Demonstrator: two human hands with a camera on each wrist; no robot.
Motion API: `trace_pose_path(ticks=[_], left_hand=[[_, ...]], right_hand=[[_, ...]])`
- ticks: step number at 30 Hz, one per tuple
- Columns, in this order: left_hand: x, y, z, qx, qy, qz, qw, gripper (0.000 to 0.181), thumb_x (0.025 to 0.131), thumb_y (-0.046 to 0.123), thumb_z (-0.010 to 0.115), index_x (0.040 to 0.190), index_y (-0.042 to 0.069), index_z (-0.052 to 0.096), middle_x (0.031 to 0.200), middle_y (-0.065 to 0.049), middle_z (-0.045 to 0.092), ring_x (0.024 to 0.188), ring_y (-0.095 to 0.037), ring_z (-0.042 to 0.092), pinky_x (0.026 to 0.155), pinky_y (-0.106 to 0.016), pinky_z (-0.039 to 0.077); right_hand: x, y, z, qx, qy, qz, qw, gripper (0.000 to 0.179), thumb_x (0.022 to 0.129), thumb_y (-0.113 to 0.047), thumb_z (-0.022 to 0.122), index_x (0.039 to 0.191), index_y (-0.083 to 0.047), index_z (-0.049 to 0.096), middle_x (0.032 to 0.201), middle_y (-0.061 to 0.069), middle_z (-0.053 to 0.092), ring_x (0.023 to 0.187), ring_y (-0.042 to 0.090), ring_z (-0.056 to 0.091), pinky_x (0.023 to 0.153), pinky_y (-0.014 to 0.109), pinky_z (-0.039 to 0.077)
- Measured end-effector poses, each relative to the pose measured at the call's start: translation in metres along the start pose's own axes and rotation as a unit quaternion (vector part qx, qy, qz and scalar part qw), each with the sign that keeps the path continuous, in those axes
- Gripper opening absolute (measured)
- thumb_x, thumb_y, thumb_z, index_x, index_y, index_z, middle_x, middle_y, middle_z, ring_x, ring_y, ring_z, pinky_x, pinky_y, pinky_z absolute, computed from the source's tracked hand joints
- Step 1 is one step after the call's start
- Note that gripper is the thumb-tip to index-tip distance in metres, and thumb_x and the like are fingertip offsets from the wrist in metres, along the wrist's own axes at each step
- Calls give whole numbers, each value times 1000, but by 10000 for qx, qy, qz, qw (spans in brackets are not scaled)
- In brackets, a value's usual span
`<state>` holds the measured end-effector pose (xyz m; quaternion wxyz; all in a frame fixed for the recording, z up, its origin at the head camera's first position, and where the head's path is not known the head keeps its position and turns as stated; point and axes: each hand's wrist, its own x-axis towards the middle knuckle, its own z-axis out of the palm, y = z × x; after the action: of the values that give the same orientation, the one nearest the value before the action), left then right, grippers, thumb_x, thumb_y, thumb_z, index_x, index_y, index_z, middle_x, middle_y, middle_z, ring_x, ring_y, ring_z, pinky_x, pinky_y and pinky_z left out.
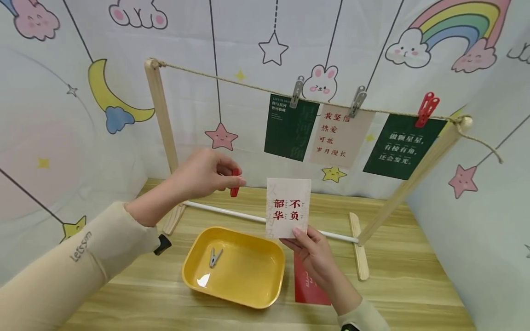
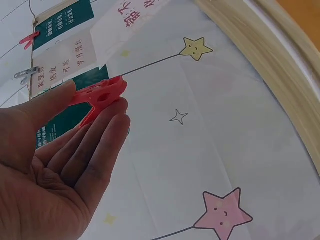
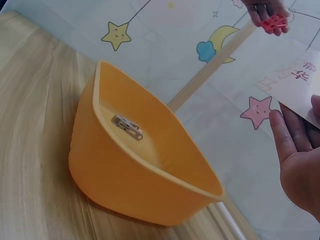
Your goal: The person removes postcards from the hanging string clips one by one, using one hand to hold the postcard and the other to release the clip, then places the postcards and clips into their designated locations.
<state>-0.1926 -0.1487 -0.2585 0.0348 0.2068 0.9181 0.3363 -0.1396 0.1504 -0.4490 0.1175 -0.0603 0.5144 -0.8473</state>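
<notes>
already three cards (image 1: 339, 135) hung clipped on the twine line (image 1: 232, 80) toward the frame's right end, while the left hand (image 1: 203, 174) pinched a red clothespin (image 1: 235, 184) above the tabletop's back edge and the right hand (image 1: 314, 253) gripped a pale card (image 1: 288, 208) upright just beside the yellow tray (image 1: 256, 294). by my reading, that card was not yet hung, one grey clip (image 1: 214, 257) lay in the tray, and a red card (image 1: 308, 287) lay on the tabletop. the held card read "不负 韶华", and the left sleeve (image 1: 74, 257) "let's slim".
</notes>
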Motion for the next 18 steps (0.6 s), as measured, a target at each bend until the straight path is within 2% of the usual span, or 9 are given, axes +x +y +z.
trace_pose_path(ticks=[4, 13, 18], left_hand=[[1, -10, 14, -33, -114, -44, 9999, 14, 98, 25, 82, 91, 13, 80, 73, 4, 72, 71, -20, 62, 65, -32, 51], [2, -31, 45, -419, -340, -452, 9975, 17, 98, 26, 81, 89, 12, 79, 75, 1, 75, 71, -19, 70, 69, -33, 62], [3, -40, 61, -403, -378, -581, 9968, 20, 98, 27, 82, 88, 11, 78, 73, 1, 73, 70, -18, 69, 68, -32, 62]], right_hand=[[-3, 2, -7, -22, 156, 34, 9999, 26, 111, -6, 55, 128, -14, 73, 128, 5, 76, 114, 24, 76, 104, 40, 58], [-14, 12, -30, -120, 271, 14, 9996, 30, 112, -6, 53, 120, -20, 78, 126, 3, 77, 114, 21, 76, 105, 43, 57], [-20, 16, -37, -114, 619, 100, 9980, 27, 111, -5, 54, 121, -15, 76, 123, 5, 77, 111, 21, 76, 105, 45, 56]])
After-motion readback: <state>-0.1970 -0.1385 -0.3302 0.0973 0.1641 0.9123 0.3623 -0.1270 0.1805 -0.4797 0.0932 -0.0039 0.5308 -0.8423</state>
